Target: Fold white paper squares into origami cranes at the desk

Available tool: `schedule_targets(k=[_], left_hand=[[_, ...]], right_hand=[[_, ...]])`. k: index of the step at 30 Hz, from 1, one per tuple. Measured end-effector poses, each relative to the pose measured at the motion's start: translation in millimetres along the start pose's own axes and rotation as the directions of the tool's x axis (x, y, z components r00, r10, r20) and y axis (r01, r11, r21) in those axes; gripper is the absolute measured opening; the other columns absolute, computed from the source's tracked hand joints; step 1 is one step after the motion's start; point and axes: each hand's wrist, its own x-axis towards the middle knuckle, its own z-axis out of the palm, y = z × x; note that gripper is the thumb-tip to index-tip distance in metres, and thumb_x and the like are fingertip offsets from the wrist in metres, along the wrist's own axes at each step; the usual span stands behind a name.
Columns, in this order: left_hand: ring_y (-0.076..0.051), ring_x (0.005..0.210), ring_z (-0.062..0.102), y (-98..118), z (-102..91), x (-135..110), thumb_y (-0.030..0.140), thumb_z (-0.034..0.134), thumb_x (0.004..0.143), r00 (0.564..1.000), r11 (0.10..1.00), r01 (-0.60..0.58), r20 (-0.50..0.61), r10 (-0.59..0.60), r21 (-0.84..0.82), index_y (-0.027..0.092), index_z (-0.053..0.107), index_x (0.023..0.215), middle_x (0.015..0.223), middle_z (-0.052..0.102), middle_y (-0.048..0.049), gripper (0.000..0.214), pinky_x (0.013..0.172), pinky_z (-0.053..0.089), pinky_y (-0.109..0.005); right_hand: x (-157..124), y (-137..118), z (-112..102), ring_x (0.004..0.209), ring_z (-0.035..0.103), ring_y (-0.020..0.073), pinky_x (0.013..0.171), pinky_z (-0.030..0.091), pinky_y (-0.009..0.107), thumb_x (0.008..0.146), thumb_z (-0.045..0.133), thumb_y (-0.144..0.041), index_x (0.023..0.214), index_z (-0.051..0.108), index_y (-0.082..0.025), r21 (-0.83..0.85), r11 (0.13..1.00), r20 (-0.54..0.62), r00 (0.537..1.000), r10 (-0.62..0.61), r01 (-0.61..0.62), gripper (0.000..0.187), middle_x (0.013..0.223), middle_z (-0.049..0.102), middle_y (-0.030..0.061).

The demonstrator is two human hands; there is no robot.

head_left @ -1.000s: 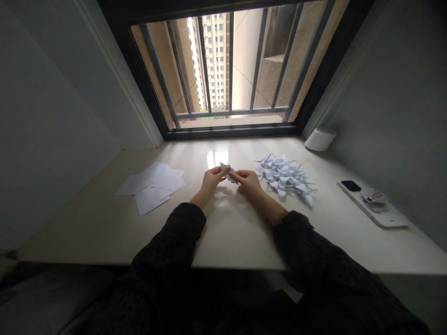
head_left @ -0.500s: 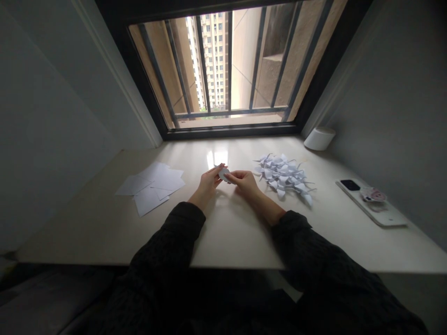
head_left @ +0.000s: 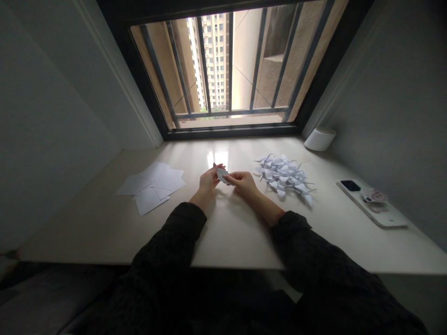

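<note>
Your left hand [head_left: 208, 182] and right hand [head_left: 243, 183] both pinch a small white paper piece [head_left: 222, 175] just left of the pile of origami cranes [head_left: 283, 175] on the tabletop [head_left: 223, 242]; too light a pinch could let it slip onto that pile.

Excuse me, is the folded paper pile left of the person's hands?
No, the folded paper pile sits to the right of the right hand.
</note>
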Motion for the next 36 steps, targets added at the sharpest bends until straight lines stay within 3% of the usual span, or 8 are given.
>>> schedule_targets(k=[10, 16, 21, 30, 36], left_hand=[[-0.026, 0.107, 0.062, -4, -3.5, 1, 0.05, 0.077, 0.067, 0.994, 0.996, -0.079, 0.073, 0.077, 0.03, 0.017, 0.07, 0.097, 0.114, 0.067, -0.0131, 0.046, 0.093, 0.047, -0.039], [-0.025, 0.093, 0.066, -8, -5.4, 4, 0.055, 0.077, 0.062, 0.975, 0.968, -0.127, 0.205, 0.082, 0.218, 0.014, 0.073, 0.084, 0.087, 0.072, -0.0113, 0.047, 0.09, 0.047, -0.041], [-0.023, 0.084, 0.067, -11, -4.3, 3, 0.055, 0.079, 0.059, 0.969, 0.933, -0.229, 0.154, 0.192, 0.277, 0.014, 0.075, 0.078, 0.082, 0.072, -0.0099, 0.045, 0.086, 0.048, -0.04], [-0.023, 0.085, 0.066, -3, -2.4, 2, 0.049, 0.08, 0.061, 0.973, 0.963, -0.226, 0.085, 0.215, 0.149, 0.013, 0.073, 0.08, 0.087, 0.071, -0.0113, 0.042, 0.082, 0.051, -0.038], [-0.027, 0.095, 0.065, -2, 2.2, -3, 0.047, 0.081, 0.061, 0.985, 0.982, -0.172, 0.039, 0.17, 0.072, 0.012, 0.072, 0.085, 0.093, 0.071, -0.0131, 0.043, 0.081, 0.052, -0.037]], right_hand=[[1, 2, -4, 0.058, 0.06, 0.0157, 0.061, 0.045, 0.029, 0.061, 0.077, -0.052, 0.071, 0.075, -0.015, 0.002, 0.999, -0.031, 0.999, 0.041, -0.041, 0.038, 0.064, 0.07, 0.0056], [4, 3, -9, 0.057, 0.059, 0.0155, 0.061, 0.044, 0.029, 0.062, 0.075, -0.054, 0.074, 0.075, -0.015, 0.015, 0.998, -0.144, 0.988, 0.059, -0.058, 0.041, 0.059, 0.068, 0.0044], [6, 5, -8, 0.057, 0.059, 0.0148, 0.06, 0.044, 0.029, 0.062, 0.077, -0.052, 0.072, 0.075, -0.016, 0.053, 0.997, -0.117, 0.991, 0.067, -0.061, 0.037, 0.062, 0.07, 0.0048], [4, 7, -3, 0.059, 0.061, 0.0165, 0.06, 0.045, 0.029, 0.056, 0.08, -0.053, 0.07, 0.074, -0.016, 0.044, 0.996, -0.056, 0.995, 0.08, -0.078, 0.04, 0.067, 0.072, 0.0065], [2, 1, -1, 0.059, 0.062, 0.0169, 0.062, 0.047, 0.03, 0.057, 0.078, -0.056, 0.071, 0.074, -0.016, 0.04, 0.998, -0.04, 0.998, 0.056, -0.055, 0.042, 0.065, 0.071, 0.0063]])
